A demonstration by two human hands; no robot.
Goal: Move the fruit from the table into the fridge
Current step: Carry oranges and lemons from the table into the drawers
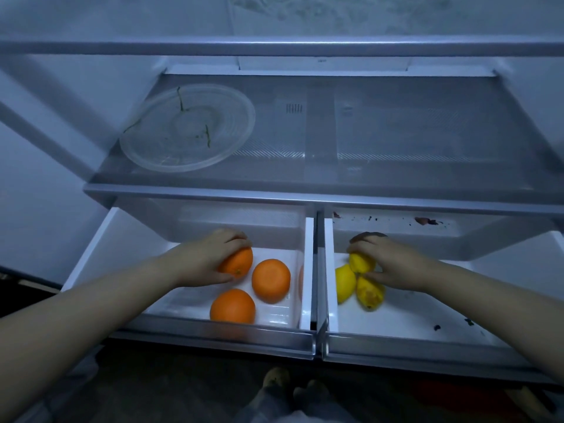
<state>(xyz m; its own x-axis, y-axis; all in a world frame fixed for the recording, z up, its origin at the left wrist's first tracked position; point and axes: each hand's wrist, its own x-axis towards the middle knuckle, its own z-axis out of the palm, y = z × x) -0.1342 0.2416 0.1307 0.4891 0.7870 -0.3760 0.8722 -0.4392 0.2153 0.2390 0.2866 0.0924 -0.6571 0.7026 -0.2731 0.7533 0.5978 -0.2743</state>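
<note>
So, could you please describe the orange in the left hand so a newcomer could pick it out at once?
Look below the glass shelf to the two open drawers and take the left drawer. The orange is the rearmost fruit there and the only one gripped by the left hand; its neighbours lie untouched nearer the front.

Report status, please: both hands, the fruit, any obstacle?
Left hand grips orange in left drawer. Right hand grips lemon in right drawer. More oranges, lemons lie loose. No obstacle seen.
</note>
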